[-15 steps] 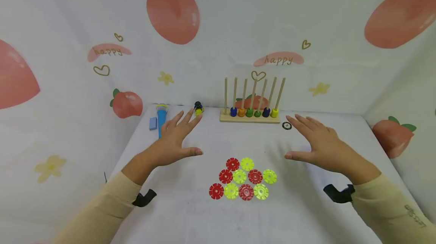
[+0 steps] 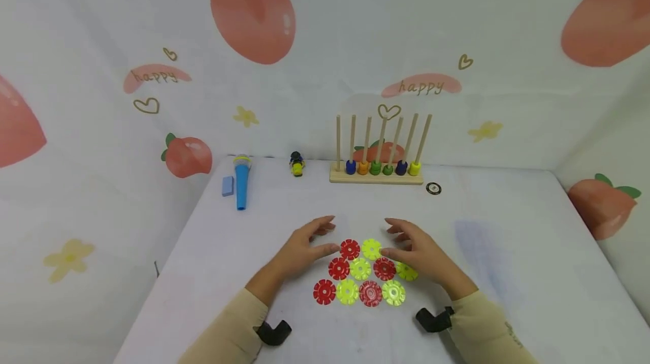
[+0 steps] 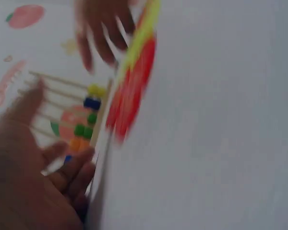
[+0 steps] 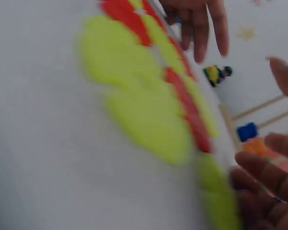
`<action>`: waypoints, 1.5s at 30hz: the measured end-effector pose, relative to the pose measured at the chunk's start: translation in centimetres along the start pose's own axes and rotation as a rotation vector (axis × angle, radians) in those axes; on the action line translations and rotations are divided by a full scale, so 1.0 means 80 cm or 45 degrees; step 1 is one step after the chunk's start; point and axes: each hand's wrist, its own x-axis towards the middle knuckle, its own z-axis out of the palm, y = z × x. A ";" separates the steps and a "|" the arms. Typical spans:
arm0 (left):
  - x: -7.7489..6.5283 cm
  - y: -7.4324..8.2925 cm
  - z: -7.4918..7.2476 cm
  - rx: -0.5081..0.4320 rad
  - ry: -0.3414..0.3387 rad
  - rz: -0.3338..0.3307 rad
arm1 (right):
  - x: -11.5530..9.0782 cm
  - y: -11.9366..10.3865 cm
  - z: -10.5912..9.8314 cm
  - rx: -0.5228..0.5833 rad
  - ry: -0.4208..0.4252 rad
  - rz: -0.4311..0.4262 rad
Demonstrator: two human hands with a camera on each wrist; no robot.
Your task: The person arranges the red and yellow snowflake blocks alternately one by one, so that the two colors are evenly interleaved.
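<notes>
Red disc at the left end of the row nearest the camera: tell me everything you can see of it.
It is a round, bright red disc with a notched rim and a small pale hole in its middle; it looks like thin plastic. It lies flat on the white tabletop, with a yellow-green disc close on its right; whether their edges touch is too fine to tell. The left hand is farther back and does not touch it.

White-covered table [image 2: 538,251]; red notched discs [image 2: 330,292], yellow notched discs [image 2: 352,292] in rows; behind them, peg abacus [image 2: 376,180], chip [image 2: 434,188], figurine [image 2: 297,165], toy microphone [image 2: 242,184], blue block [image 2: 228,186].
</notes>
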 end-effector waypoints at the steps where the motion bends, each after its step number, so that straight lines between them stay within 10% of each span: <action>1: 0.001 -0.001 0.012 0.073 0.015 0.015 | 0.002 0.004 0.010 -0.030 0.007 0.005; 6: 0.006 0.005 0.049 0.441 0.130 0.097 | 0.005 0.008 0.043 -0.289 0.106 -0.001; 10: 0.005 0.010 0.056 0.469 0.139 0.064 | 0.002 0.004 0.053 -0.343 0.173 0.017; 24: -0.006 0.011 0.045 -0.154 0.195 -0.022 | -0.002 -0.008 0.039 0.103 0.109 0.193; 30: 0.017 -0.003 0.008 -0.156 0.224 -0.098 | 0.025 -0.019 0.019 0.158 0.139 0.240; 38: 0.039 -0.018 -0.017 0.215 0.110 -0.121 | 0.066 -0.012 0.019 0.115 0.101 0.267; 45: 0.023 -0.015 -0.029 0.629 -0.148 -0.014 | 0.048 -0.023 0.023 -0.488 -0.105 0.130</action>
